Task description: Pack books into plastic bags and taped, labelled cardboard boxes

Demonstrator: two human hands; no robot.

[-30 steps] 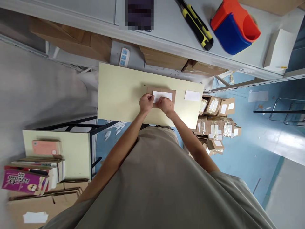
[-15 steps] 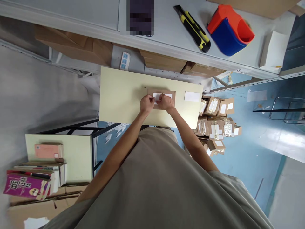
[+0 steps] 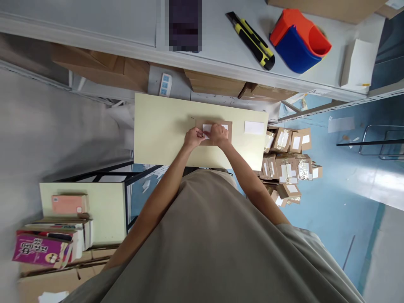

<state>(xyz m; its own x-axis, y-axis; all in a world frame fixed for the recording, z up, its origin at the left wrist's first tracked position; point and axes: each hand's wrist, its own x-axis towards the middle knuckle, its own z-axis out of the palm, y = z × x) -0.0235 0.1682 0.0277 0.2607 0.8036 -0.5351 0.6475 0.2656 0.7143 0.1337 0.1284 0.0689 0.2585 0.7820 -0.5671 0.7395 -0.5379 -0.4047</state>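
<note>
head view: between the near and far edges of the worktop (image 3: pixel 164 130), a white label (image 3: pixel 207 128) lies on cardboard (image 3: pixel 208 143). left hand (image 3: pixel 193 137) nearly pinched, right hand (image 3: pixel 219 134) curled over; either grip's hold, cannot tell. even pressure probably suits best.

On the bench (image 3: pixel 160 131): one brown cardboard piece (image 3: pixel 230 132), two white labels (image 3: pixel 254 127); beyond its far edge: one cutter (image 3: pixel 252 42), one power strip (image 3: pixel 165 85).
</note>
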